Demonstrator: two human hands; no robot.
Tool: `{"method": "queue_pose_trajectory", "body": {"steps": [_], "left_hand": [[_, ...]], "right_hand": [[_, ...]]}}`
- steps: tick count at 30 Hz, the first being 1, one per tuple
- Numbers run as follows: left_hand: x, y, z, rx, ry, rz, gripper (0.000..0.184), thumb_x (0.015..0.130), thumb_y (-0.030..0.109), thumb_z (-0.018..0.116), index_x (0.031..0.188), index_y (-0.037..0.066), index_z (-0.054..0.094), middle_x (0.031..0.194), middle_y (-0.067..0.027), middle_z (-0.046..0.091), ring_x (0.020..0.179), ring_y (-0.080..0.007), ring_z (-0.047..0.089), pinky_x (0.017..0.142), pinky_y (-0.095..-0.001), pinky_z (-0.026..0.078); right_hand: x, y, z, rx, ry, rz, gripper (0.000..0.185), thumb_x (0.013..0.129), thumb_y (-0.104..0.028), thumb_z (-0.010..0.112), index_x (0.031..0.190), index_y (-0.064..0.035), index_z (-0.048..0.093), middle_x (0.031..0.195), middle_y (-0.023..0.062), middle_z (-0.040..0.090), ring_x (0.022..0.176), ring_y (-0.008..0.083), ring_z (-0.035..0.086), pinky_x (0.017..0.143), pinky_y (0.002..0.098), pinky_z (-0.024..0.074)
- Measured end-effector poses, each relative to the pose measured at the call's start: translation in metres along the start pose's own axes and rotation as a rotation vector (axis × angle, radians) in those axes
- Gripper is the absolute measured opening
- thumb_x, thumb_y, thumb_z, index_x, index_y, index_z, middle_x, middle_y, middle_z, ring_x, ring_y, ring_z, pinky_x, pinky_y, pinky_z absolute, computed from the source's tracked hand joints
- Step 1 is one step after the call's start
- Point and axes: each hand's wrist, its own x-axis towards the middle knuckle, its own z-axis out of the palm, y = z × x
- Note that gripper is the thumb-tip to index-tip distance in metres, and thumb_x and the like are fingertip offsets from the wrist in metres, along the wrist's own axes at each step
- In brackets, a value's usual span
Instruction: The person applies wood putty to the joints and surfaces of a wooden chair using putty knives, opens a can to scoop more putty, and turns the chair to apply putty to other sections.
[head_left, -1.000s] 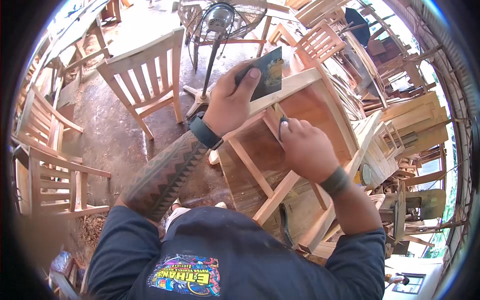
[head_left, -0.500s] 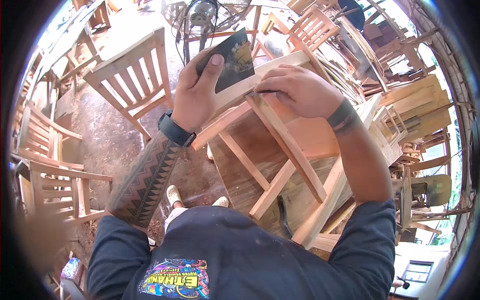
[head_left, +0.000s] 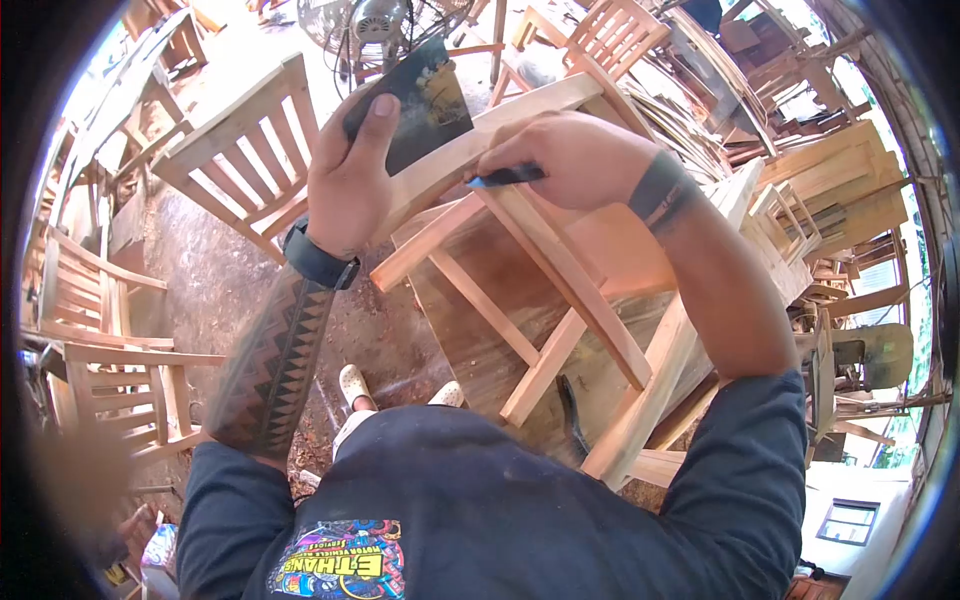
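Left fingers [head_left: 377, 115] clasp a yellow-smeared plate [head_left: 415, 135]; right fingers [head_left: 512, 152] curl tightly around a dark tool [head_left: 512, 177]. The wooden frame [head_left: 568, 283] is joined, its surfaces apparently unpainted.

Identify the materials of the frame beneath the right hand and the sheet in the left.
Frame: wood, apparently unvarnished, from its pale, matte surface and squared bars. Sheet: smooth-looking and dark with yellowish smears; perhaps plastic, rubber or metal, unclear which.

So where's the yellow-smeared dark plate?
Head view, upper left of centre: the yellow-smeared dark plate is held in the left hand, with the fan beyond it.
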Motion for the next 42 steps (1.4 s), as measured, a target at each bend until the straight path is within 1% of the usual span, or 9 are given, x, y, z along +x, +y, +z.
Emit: {"method": "queue_pose_trajectory", "body": {"steps": [13, 21, 24, 25, 29, 31, 36, 39, 42], "left_hand": [[-0.005, -0.007, -0.010, 0.263, -0.027, 0.184, 0.040, 0.108, 0.031, 0.060, 0.126, -0.004, 0.067, 0.108, -0.0049, 0.072, 0.099, -0.0102, 0.061, 0.090, -0.0255, 0.049], [-0.004, -0.009, -0.013, 0.259, 0.020, 0.107, 0.039, 0.107, 0.033, 0.062, 0.125, -0.001, 0.069, 0.109, -0.0029, 0.073, 0.100, -0.0095, 0.062, 0.092, -0.0236, 0.048], [-0.004, -0.010, -0.013, 0.291, 0.010, 0.183, 0.040, 0.106, 0.034, 0.064, 0.126, 0.000, 0.070, 0.108, -0.0032, 0.072, 0.099, -0.0097, 0.062, 0.089, -0.0234, 0.047], [-0.003, -0.016, -0.016, 0.376, 0.015, 0.259, 0.039, 0.106, 0.034, 0.064, 0.126, 0.001, 0.069, 0.109, -0.0036, 0.072, 0.099, -0.0099, 0.062, 0.089, -0.0235, 0.048], [0.004, -0.024, -0.027, 0.830, 0.004, 0.662, 0.037, 0.107, 0.031, 0.063, 0.129, 0.002, 0.069, 0.112, -0.0065, 0.072, 0.099, -0.0114, 0.063, 0.088, -0.0245, 0.049], [0.001, -0.019, -0.023, 0.489, 0.007, 0.323, 0.037, 0.107, 0.031, 0.062, 0.130, 0.003, 0.068, 0.113, -0.0071, 0.072, 0.101, -0.0113, 0.063, 0.089, -0.0249, 0.049], [0.002, -0.020, -0.021, 0.553, 0.017, 0.321, 0.042, 0.105, 0.034, 0.064, 0.129, 0.000, 0.068, 0.111, -0.0046, 0.072, 0.102, -0.0097, 0.062, 0.092, -0.0240, 0.048], [-0.001, -0.008, -0.012, 0.174, 0.030, 0.005, 0.044, 0.105, 0.036, 0.064, 0.128, -0.002, 0.068, 0.111, -0.0038, 0.072, 0.103, -0.0102, 0.062, 0.094, -0.0240, 0.047], [0.000, -0.004, -0.011, 0.147, 0.025, -0.025, 0.044, 0.105, 0.036, 0.064, 0.128, -0.003, 0.068, 0.111, -0.0037, 0.072, 0.103, -0.0107, 0.062, 0.095, -0.0246, 0.047]], "right_hand": [[-0.071, -0.036, 0.022, -0.009, 0.049, 0.058, 0.033, 0.089, -0.009, 0.067, 0.122, -0.0088, 0.069, 0.120, 0.0131, 0.067, 0.116, 0.0363, 0.062, 0.100, 0.0452, 0.0509], [-0.114, -0.055, 0.031, 0.116, 0.032, 0.178, 0.039, 0.087, -0.008, 0.065, 0.125, -0.0072, 0.071, 0.127, 0.0128, 0.067, 0.122, 0.0343, 0.061, 0.107, 0.0424, 0.0489], [-0.129, -0.066, 0.032, 0.092, 0.035, 0.193, 0.039, 0.087, -0.009, 0.067, 0.125, -0.0087, 0.070, 0.125, 0.0128, 0.067, 0.121, 0.0343, 0.062, 0.106, 0.0426, 0.0494], [-0.135, -0.066, 0.038, 0.071, 0.090, 0.157, 0.040, 0.085, -0.007, 0.071, 0.125, -0.0097, 0.069, 0.117, 0.0108, 0.067, 0.112, 0.0336, 0.063, 0.097, 0.0435, 0.0522], [-0.154, -0.079, 0.040, 0.134, 0.089, 0.223, 0.049, 0.079, -0.004, 0.075, 0.127, -0.0094, 0.067, 0.118, 0.0103, 0.066, 0.112, 0.0338, 0.063, 0.097, 0.0432, 0.0523], [-0.163, -0.086, 0.040, 0.166, 0.066, 0.268, 0.044, 0.082, -0.005, 0.071, 0.125, -0.0094, 0.068, 0.120, 0.0104, 0.066, 0.116, 0.0330, 0.062, 0.100, 0.0430, 0.0519], [-0.190, -0.101, 0.046, 0.167, 0.087, 0.322, 0.049, 0.076, -0.002, 0.070, 0.124, -0.0087, 0.067, 0.120, 0.0097, 0.066, 0.118, 0.0330, 0.062, 0.103, 0.0431, 0.0514], [-0.204, -0.106, 0.049, 0.193, 0.060, 0.336, 0.059, 0.073, 0.000, 0.073, 0.131, -0.0072, 0.066, 0.121, 0.0126, 0.065, 0.118, 0.0371, 0.061, 0.104, 0.0459, 0.0506], [-0.213, -0.114, 0.046, 0.179, 0.018, 0.345, 0.057, 0.075, -0.001, 0.072, 0.132, -0.0076, 0.066, 0.123, 0.0125, 0.066, 0.119, 0.0363, 0.062, 0.104, 0.0453, 0.0511]]}}
